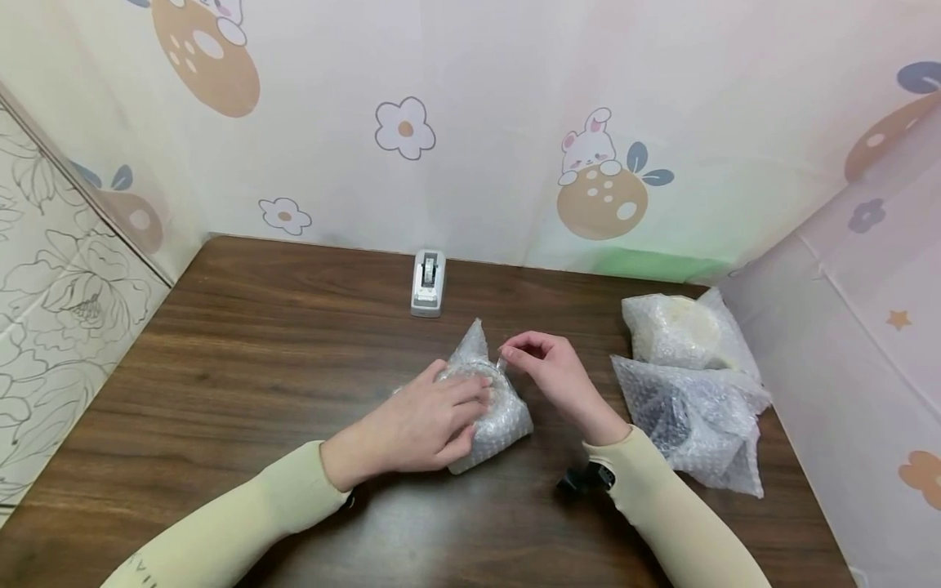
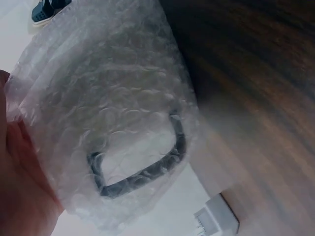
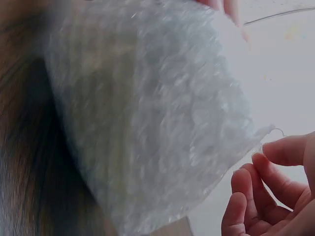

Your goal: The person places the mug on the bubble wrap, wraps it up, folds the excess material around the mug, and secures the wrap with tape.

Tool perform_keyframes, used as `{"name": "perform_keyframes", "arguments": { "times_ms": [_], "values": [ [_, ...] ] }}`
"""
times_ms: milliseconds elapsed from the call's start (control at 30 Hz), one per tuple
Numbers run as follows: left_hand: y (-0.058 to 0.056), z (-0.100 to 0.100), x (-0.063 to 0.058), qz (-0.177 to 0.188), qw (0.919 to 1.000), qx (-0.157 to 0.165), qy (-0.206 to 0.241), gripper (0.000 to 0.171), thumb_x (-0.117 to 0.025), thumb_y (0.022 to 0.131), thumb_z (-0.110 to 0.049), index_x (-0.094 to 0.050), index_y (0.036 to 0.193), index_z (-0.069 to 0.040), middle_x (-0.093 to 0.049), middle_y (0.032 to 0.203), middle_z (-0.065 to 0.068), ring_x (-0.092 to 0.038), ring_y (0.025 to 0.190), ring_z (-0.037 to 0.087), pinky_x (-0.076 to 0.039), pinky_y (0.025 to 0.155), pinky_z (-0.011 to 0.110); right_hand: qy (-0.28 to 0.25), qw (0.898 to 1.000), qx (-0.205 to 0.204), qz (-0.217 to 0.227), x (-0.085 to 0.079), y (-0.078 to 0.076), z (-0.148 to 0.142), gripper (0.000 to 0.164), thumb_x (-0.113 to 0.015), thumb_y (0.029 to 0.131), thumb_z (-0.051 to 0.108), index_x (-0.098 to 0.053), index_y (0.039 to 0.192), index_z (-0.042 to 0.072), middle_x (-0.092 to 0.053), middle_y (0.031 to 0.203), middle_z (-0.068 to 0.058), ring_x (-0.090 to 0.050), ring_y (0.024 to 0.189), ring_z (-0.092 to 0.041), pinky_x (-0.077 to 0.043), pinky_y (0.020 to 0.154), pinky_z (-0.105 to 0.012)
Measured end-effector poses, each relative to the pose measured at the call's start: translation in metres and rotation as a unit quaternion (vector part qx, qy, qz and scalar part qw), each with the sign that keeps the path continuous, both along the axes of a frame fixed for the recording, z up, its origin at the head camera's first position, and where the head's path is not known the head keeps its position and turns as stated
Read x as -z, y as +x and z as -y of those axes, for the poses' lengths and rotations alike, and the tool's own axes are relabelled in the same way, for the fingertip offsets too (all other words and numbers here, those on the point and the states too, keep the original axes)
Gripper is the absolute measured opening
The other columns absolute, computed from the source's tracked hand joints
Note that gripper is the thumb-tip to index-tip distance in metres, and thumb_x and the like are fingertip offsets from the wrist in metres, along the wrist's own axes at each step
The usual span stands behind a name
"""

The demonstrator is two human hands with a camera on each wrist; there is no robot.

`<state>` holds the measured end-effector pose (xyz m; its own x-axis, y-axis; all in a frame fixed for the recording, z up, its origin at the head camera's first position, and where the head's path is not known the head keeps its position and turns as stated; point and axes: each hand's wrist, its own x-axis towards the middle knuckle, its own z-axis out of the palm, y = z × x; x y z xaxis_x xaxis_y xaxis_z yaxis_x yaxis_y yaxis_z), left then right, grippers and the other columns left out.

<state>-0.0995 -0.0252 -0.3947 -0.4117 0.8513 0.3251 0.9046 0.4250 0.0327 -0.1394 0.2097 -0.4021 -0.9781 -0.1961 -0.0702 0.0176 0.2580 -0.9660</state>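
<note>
A bubble-wrapped object (image 1: 500,416) lies on the table in front of the person. Through the wrap in the left wrist view a dark, handle-shaped loop (image 2: 142,174) shows. Over the top of this package rests the left hand (image 1: 422,420), its fingers laid across the wrap and pressing on it. At the package's far right edge, the right hand (image 1: 547,367) pinches a small clear strip of tape (image 1: 501,363) between thumb and index finger. The right wrist view shows the same pinch beside the wrap's corner (image 3: 261,132), with the other fingers loosely bent.
A grey tape dispenser (image 1: 428,284) stands toward the back of the brown wooden table (image 1: 294,327). At the right lie two more bubble-wrapped packages, a cream-coloured one (image 1: 680,327) behind and a darker one (image 1: 694,416) in front. Patterned curtains (image 1: 500,163) close off the back and sides.
</note>
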Motion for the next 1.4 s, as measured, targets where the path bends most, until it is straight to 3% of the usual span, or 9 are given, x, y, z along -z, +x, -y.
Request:
{"name": "perform_keyframes", "arguments": {
  "times_ms": [133, 400, 567, 667, 867, 967, 1100, 1267, 1400],
  "values": [
    [0.0, 0.0, 0.002, -0.02, 0.9998, 0.004, 0.003, 0.031, -0.05, 0.094, -0.025, -0.071, 0.114, -0.014, -0.057, 0.14, 0.003, -0.047, 0.133, 0.016, -0.042, 0.095, 0.049, 0.019, 1.0, 0.002, -0.005, 0.006, -0.001, -0.001, 0.027, -0.07, 0.094, 0.016, -0.068, 0.108, -0.007, -0.069, 0.098, -0.01, -0.06, 0.089, -0.018, -0.052, 0.079, -0.032],
    [0.002, 0.0, 0.001, 0.014, 0.9995, -0.012, -0.025, 0.039, -0.047, 0.1, -0.029, -0.066, 0.13, -0.014, -0.049, 0.149, -0.002, -0.039, 0.14, 0.013, -0.035, 0.106, 0.054, 0.015, 0.999, -0.029, 0.012, 0.014, -0.004, -0.001, 0.024, -0.07, 0.091, 0.005, -0.066, 0.112, -0.005, -0.068, 0.105, -0.013, -0.063, 0.089, -0.018, -0.052, 0.074, -0.027],
    [0.001, 0.002, 0.001, 0.019, 0.9995, -0.009, -0.024, 0.04, -0.045, 0.1, -0.029, -0.065, 0.132, -0.014, -0.048, 0.15, -0.003, -0.038, 0.141, 0.013, -0.033, 0.107, 0.054, 0.119, 0.988, -0.036, -0.092, 0.013, -0.002, -0.002, 0.013, -0.074, 0.089, 0.008, -0.076, 0.102, 0.007, -0.068, 0.113, -0.007, -0.062, 0.102, -0.02, -0.051, 0.083, -0.037],
    [0.001, 0.004, 0.003, 0.02, 0.9997, -0.004, -0.012, 0.039, -0.043, 0.101, -0.028, -0.064, 0.131, -0.015, -0.048, 0.15, -0.003, -0.037, 0.141, 0.014, -0.033, 0.107, 0.053, 0.153, 0.978, -0.075, -0.124, 0.012, 0.0, -0.004, 0.012, -0.068, 0.095, 0.011, -0.077, 0.103, 0.009, -0.07, 0.112, -0.002, -0.064, 0.103, -0.02, -0.051, 0.085, -0.041],
    [-0.002, 0.008, 0.007, 0.024, 0.9995, 0.019, 0.003, 0.049, -0.046, 0.102, -0.049, -0.06, 0.131, -0.013, -0.045, 0.152, 0.0, -0.036, 0.142, 0.017, -0.03, 0.108, 0.052, 0.126, 0.975, -0.167, -0.078, 0.009, 0.001, -0.014, 0.027, -0.051, 0.105, 0.023, -0.07, 0.119, 0.009, -0.069, 0.117, -0.002, -0.06, 0.115, -0.021, -0.045, 0.098, -0.045],
    [-0.007, 0.009, 0.009, 0.018, 0.999, 0.037, 0.019, 0.056, -0.055, 0.097, -0.053, -0.058, 0.133, -0.01, -0.049, 0.149, 0.003, -0.041, 0.139, 0.017, -0.034, 0.105, 0.048, 0.136, 0.968, -0.19, -0.088, 0.005, 0.005, -0.017, 0.031, -0.05, 0.106, 0.026, -0.067, 0.125, 0.009, -0.066, 0.123, -0.003, -0.058, 0.118, -0.022, -0.045, 0.099, -0.046],
    [-0.016, 0.01, 0.011, 0.026, 0.9957, 0.061, 0.065, 0.058, -0.067, 0.094, -0.044, -0.055, 0.137, -0.008, -0.057, 0.14, 0.004, -0.049, 0.131, 0.017, -0.039, 0.1, 0.041, 0.166, 0.959, -0.188, -0.131, 0.004, 0.014, -0.018, 0.038, -0.054, 0.104, 0.03, -0.06, 0.135, 0.009, -0.061, 0.132, -0.004, -0.058, 0.119, -0.022, -0.048, 0.096, -0.046],
    [-0.021, 0.01, 0.014, 0.013, 0.9923, 0.087, 0.088, 0.06, -0.071, 0.091, -0.041, -0.056, 0.137, -0.006, -0.058, 0.138, 0.005, -0.051, 0.13, 0.02, -0.042, 0.097, 0.041, 0.178, 0.947, -0.179, -0.199, 0.003, 0.029, -0.019, 0.069, -0.077, 0.088, 0.032, -0.046, 0.147, 0.011, -0.05, 0.146, -0.004, -0.051, 0.129, -0.022, -0.046, 0.101, -0.047],
    [-0.024, 0.008, 0.015, 0.024, 0.9913, 0.09, 0.094, 0.065, -0.075, 0.088, -0.042, -0.054, 0.136, -0.002, -0.058, 0.138, 0.007, -0.048, 0.133, 0.02, -0.041, 0.098, 0.039, 0.211, 0.924, -0.203, -0.247, 0.002, 0.04, -0.016, 0.094, -0.091, 0.071, 0.034, -0.043, 0.148, 0.013, -0.04, 0.154, -0.007, -0.04, 0.139, -0.024, -0.039, 0.108, -0.05]
  ]
}}
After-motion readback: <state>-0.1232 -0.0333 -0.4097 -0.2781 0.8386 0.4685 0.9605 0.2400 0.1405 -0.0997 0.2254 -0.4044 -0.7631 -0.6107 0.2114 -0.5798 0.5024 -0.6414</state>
